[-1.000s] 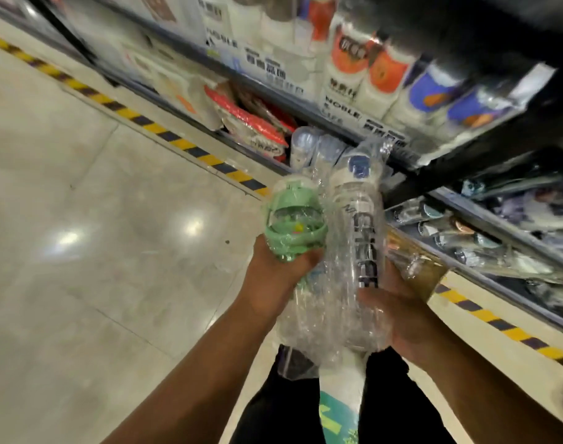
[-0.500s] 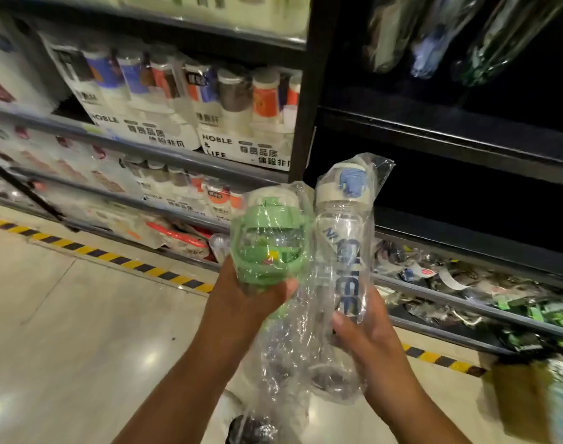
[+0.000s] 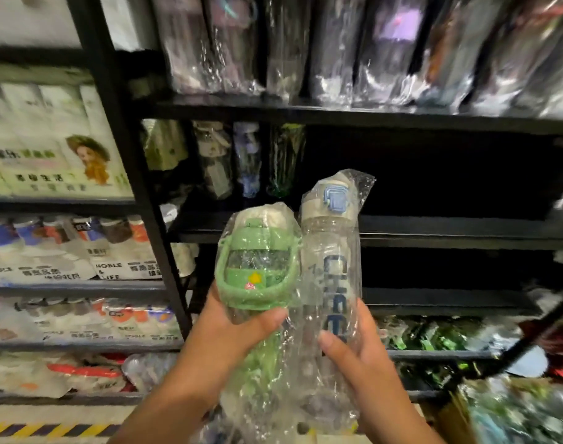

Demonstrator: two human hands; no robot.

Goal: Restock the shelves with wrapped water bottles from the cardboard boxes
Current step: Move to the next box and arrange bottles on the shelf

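My left hand (image 3: pixel 232 328) grips a wrapped green water bottle (image 3: pixel 257 270) with a green strap and white lid. Right beside it, my right hand (image 3: pixel 354 350) holds a wrapped clear water bottle (image 3: pixel 333 257) with a blue-latched cap and blue lettering. Both bottles stand upright in crinkled clear plastic, side by side and touching, in front of the black shelves (image 3: pixel 402 230). Behind them the middle shelf looks dark and mostly bare on its right, with a few wrapped bottles (image 3: pixel 248 158) at its back left. No cardboard box is plainly visible.
The top shelf holds a row of wrapped dark bottles (image 3: pixel 338 52). Left of a black upright post (image 3: pixel 129 161) are shelves of white boxed goods (image 3: pixel 49 149). Green wrapped items (image 3: pixel 434 334) fill the lower right shelf. Yellow-black floor tape (image 3: pixel 33 429) runs at bottom left.
The view has swung up from the floor and closer to the black shelves. Both hands have kept their hold and raised the two bottles before the middle shelf.
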